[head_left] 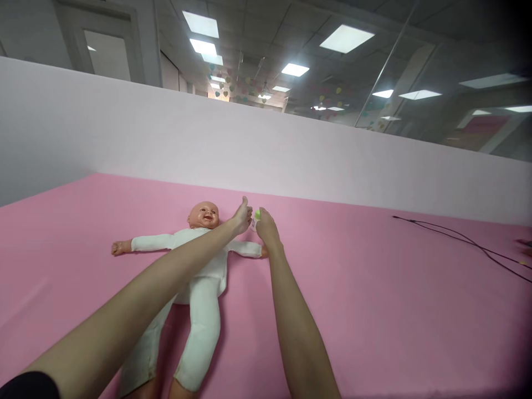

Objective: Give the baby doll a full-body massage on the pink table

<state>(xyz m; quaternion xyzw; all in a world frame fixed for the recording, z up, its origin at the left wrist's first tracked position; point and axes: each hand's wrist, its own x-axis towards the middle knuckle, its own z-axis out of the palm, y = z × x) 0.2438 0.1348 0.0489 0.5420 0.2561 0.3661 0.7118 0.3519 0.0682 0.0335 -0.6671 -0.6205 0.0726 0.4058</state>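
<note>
A baby doll (208, 266) in a white suit lies on its back on the pink surface, arms spread and head toward the far wall. My left hand (242, 216) is over the doll's outstretched arm, beside its head, thumb pointing up and fingers curled in. No object shows in those fingers. Close to its right, my right hand (268, 228) grips a small white bottle (254, 224) with a green cap. The fingers cover much of the bottle. My left forearm crosses in front of the doll's chest and hides part of its body and one leg.
The pink padded surface (374, 299) runs up to a low white wall (266, 149) at the back, with glass above it. A thin black cable (451, 230) lies at the right. Something dark and reddish, blurred, shows at the far right edge.
</note>
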